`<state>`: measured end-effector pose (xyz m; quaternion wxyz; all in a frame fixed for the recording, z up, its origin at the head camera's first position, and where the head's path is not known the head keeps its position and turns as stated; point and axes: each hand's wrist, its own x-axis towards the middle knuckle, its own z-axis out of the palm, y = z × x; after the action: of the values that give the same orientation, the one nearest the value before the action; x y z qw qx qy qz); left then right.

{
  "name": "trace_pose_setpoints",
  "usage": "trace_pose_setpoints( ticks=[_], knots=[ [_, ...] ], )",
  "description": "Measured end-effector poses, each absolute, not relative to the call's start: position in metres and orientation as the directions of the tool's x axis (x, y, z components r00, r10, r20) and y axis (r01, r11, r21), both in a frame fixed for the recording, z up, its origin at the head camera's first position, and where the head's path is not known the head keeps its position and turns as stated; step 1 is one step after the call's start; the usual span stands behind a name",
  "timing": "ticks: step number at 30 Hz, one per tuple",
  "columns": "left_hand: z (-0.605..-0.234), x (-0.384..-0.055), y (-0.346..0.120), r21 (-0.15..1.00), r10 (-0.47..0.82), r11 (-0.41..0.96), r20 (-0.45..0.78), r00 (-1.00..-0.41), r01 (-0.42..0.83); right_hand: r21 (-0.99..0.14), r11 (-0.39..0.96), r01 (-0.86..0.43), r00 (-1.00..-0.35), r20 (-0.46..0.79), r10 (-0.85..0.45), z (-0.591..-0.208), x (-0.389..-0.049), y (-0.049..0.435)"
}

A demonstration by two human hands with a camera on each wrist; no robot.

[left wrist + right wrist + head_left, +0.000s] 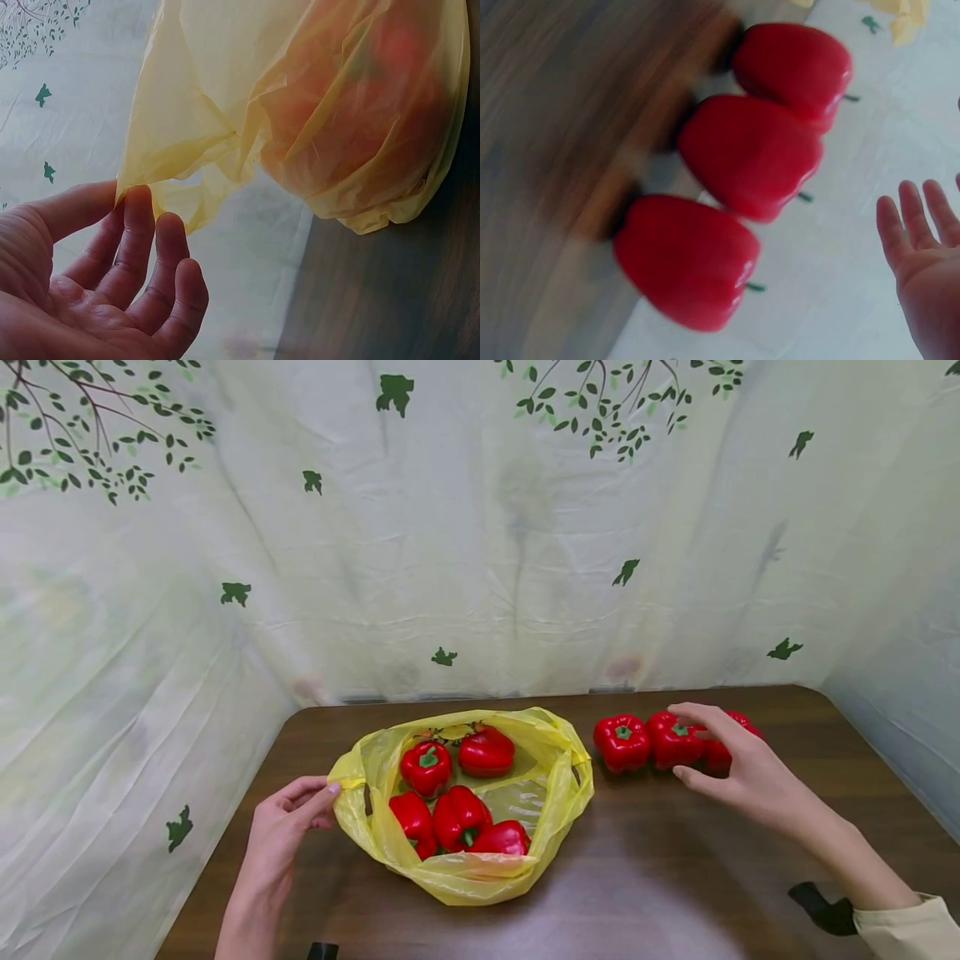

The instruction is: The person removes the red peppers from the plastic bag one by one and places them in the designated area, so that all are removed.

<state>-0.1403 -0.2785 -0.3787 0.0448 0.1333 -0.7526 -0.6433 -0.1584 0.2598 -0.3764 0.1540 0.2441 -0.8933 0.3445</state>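
Observation:
A yellow plastic bag (480, 885) stands on the table with its mouth spread wide, and several red bell peppers (458, 817) lie inside it. My left hand (281, 827) pinches the bag's left handle between thumb and index finger; the left wrist view shows the plastic (180, 105) caught at the fingertips. To the bag's right, three more red bell peppers (622, 743) sit in a row. Over the rightmost of these, partly hiding it, is my right hand (742, 772), thumb and fingers apart with nothing between them. The right wrist view shows the three peppers (750, 154) apart from the hand.
The brown wooden table (630, 877) is bounded at the back and sides by a pale hanging cloth (465, 552) printed with green leaves. A black strap (821, 908) shows by the right wrist.

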Motion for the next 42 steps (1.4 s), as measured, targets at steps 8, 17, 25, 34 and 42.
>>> trace_pose_setpoints(
  ticks=[8,17,25,34,42],
  knots=[
    [-0.379,-0.141,-0.278,0.978,-0.261,0.148,-0.108,-0.959,-0.151,-0.496,0.615,-0.613,-0.788,0.431,-0.439,-0.372,-0.158,0.238],
    [-0.379,-0.141,-0.279,0.976,-0.267,0.148,-0.115,-0.957,-0.159,-0.511,0.559,-0.653,-0.756,0.400,-0.518,-0.361,-0.152,0.211],
    [-0.378,-0.141,-0.278,0.975,-0.264,0.151,-0.119,-0.957,-0.163,-0.564,0.446,-0.695,-0.702,0.400,-0.589,-0.352,-0.150,0.185],
    [-0.378,-0.141,-0.278,0.974,-0.262,0.156,-0.121,-0.957,-0.166,-0.586,0.331,-0.739,-0.637,0.451,-0.625,-0.356,-0.151,0.151],
    [-0.378,-0.141,-0.278,0.975,-0.252,0.152,-0.122,-0.960,-0.163,-0.613,0.256,-0.748,-0.603,0.465,-0.648,-0.374,-0.153,0.116]
  ],
)
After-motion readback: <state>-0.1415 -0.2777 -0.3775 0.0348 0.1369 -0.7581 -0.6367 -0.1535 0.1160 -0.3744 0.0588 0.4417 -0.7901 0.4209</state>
